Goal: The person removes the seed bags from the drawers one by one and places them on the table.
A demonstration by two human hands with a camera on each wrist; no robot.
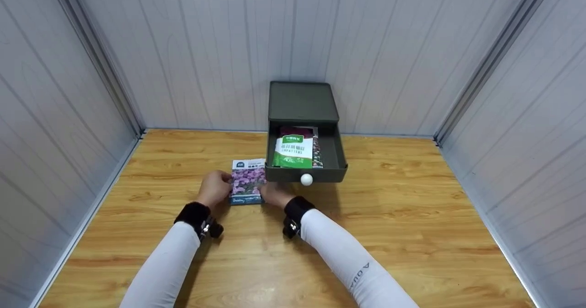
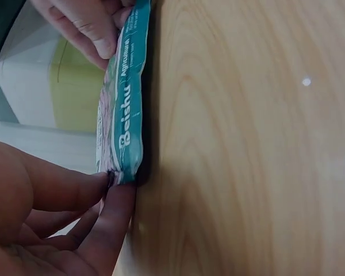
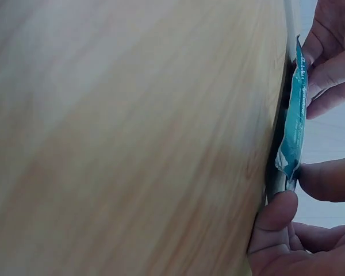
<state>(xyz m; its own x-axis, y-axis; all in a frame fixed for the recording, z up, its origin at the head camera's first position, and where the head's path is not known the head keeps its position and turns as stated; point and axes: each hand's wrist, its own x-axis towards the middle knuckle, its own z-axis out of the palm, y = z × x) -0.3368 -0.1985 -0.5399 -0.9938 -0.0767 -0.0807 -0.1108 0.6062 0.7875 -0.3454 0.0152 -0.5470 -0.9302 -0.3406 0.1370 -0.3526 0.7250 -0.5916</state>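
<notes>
A seed packet (image 1: pixel 247 180) with pink-purple flowers and a teal lower band lies on the wooden table, left of an open drawer. My left hand (image 1: pixel 214 188) pinches its left edge between thumb and finger, plain in the left wrist view, where the packet (image 2: pixel 125 115) is seen edge-on. At the opposite edge, my right hand (image 1: pixel 276 193) pinches the packet (image 3: pixel 294 115) near a corner, seen in the right wrist view. The dark green drawer (image 1: pixel 336 150) holds a green-and-white seed packet (image 1: pixel 294 151) lying over other packets, partly covered.
The dark green drawer box (image 1: pixel 303 101) stands against the back wall, its drawer pulled out towards me. A white round knob (image 1: pixel 306 179) sticks out from the drawer front, close to my right hand. Panelled walls (image 1: pixel 219 51) enclose the table (image 1: pixel 393 235) at back and sides.
</notes>
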